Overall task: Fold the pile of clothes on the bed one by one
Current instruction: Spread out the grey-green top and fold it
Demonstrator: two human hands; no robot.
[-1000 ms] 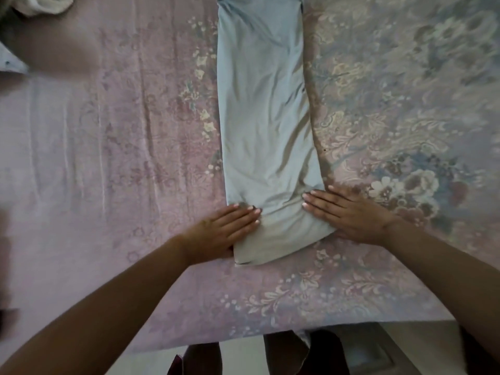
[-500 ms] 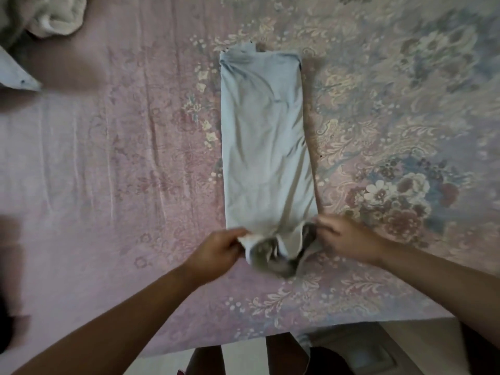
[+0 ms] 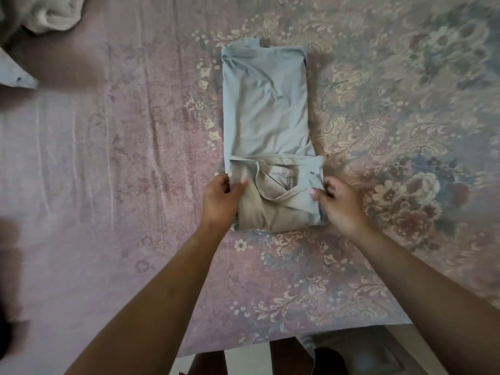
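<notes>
Risk here is your left hand (image 3: pixel 220 197) and right hand (image 3: pixel 335 201), each pinching a side of the shirt (image 3: pixel 266 109), pull unevenly and the fold (image 3: pixel 276 196) skews.

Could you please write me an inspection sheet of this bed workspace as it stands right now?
Surface: floral bedspread, pink and blue, lightly creased.
Job's things: light blue garment lying as a long narrow strip, its near end turned up over itself so the inner side and a label show.
Clutter: pale bundled cloth at the far left corner; a light blue fabric corner at the left edge.
Grippers: left hand pinches the folded end's left edge; right hand pinches its right edge.
Cables: nothing seen.
Surroundings: pale floor below the bed's near edge; the person's legs partly visible there.
</notes>
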